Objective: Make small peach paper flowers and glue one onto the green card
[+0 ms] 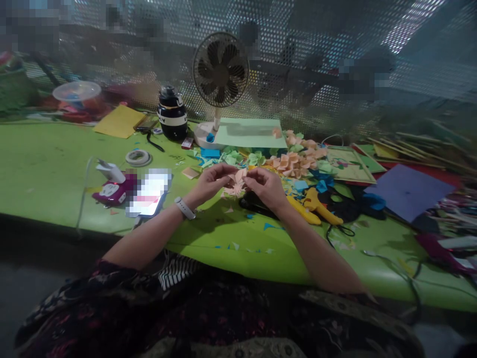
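Observation:
Between both hands, above the green table (208, 248), is a pink paper flower (235, 184) with pointed petals. My left hand (212, 184), with a white band on its wrist, pinches the flower's left side. On the right side, my right hand (265, 186) grips it with thumb and fingers closed. Just behind the hands lies a heap of folded peach paper pieces (294, 161), with light green paper pieces (234, 156) beside it. Yellow-handled scissors (311, 206) rest to the right of my right hand. Small paper scraps are scattered beneath the hands.
A fan (220, 72) stands at the back beside a dark jar-shaped bottle (172, 114). Left of my hands are a lit phone (149, 193), a tape roll (137, 158) and a purple device (114, 191). Purple paper (408, 191) and thin sticks lie right. Perforated mesh rises behind.

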`<state>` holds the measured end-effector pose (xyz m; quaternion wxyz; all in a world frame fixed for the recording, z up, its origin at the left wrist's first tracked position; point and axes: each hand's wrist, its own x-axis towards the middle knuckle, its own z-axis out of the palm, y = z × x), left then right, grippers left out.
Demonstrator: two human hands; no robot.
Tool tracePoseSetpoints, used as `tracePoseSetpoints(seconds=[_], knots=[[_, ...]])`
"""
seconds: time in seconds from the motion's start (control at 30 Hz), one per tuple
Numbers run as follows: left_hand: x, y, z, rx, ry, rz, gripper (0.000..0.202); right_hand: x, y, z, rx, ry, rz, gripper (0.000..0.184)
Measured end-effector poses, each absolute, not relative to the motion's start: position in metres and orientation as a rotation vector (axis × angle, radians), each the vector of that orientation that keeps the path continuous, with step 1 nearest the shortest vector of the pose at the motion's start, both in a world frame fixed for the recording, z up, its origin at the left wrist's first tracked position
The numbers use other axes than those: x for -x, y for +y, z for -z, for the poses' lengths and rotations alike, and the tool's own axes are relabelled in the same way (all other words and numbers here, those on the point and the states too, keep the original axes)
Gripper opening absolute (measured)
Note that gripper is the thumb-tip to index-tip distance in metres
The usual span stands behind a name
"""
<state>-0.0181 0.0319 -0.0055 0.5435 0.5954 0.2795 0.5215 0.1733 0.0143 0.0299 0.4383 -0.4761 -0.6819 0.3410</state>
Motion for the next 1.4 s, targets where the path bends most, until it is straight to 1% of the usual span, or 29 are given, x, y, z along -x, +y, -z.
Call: tracePoseSetpoints(seconds=[0.27,0.33,0.47,0.53,0.73,1.4], knots=[[0.0194,0.031,0.0042,-1.417,0.64,-1.198,0.023,-0.1737,0.0161,-0.027,1.219,-1.705,-0.806,0.018],[0.0196,0.0304,0.0032,-1.398,0.637,-1.201,0.023,-0.1732,0.0166,-0.0256,1.205,-1.693,-0.824,0.022],[0.0202,0.0308,0.0031,-1.381,0.643,-1.212,0.022,-0.1723,0.0178,-0.0222,1.131,-1.654,-0.914,0.04],[0.0203,0.0316,0.0038,-1.378,0.646,-1.22,0.022,-0.1724,0.0181,-0.0218,1.098,-1.655,-0.959,0.043],[0.0205,0.0333,0.0052,-1.368,0.654,-1.208,0.02,-0.1731,0.0169,-0.0262,1.05,-1.672,-1.015,0.04],[0.021,0.0344,0.0065,-1.39,0.639,-1.184,0.017,-0.1744,0.0177,-0.025,1.071,-1.722,-0.977,0.037]])
